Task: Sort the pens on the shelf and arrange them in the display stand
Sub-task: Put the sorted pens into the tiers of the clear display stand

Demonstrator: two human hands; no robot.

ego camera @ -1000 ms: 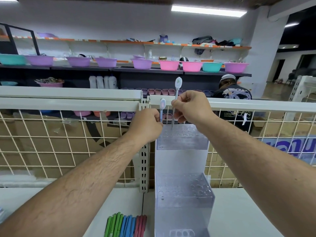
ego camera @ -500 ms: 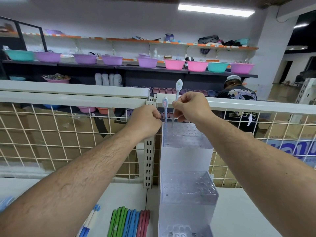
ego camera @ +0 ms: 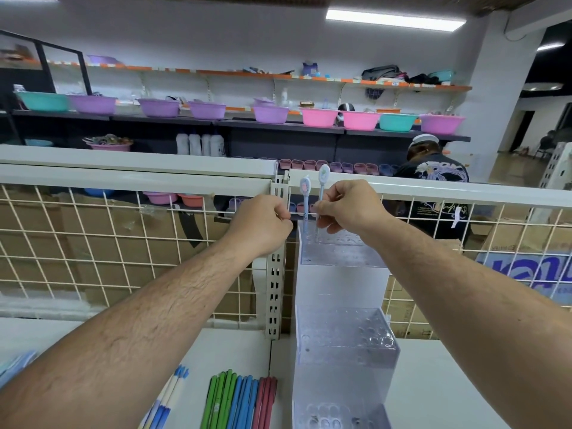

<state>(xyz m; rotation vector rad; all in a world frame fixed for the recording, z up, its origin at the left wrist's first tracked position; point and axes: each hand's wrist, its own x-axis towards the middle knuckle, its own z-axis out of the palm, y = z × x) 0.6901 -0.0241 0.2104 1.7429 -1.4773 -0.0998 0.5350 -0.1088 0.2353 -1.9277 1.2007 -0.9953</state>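
Nearest, a row of loose pens [ego camera: 238, 400] in green, blue and red is laid flat on the white shelf [ego camera: 448, 382], long axes running away from the viewer, just left of the clear stepped display stand [ego camera: 343, 345]. Higher up, at the stand's top tier [ego camera: 340, 253], two pens with flat charm tops are kept upright, tips down and charms up. The taller pen [ego camera: 322, 187] is pinched at mid-barrel by the right hand [ego camera: 346, 209], its tip at or just inside a hole. The shorter pen [ego camera: 305, 196] is stood beside it. The left hand [ego camera: 263, 224] is curled close by, but whether that pen is gripped cannot be told. Such pens are judged light, stiff and slim, with smooth barrels; a low pinch on the barrel, not the charm, is advised. Beyond, a wire grid [ego camera: 93, 243] is seen.
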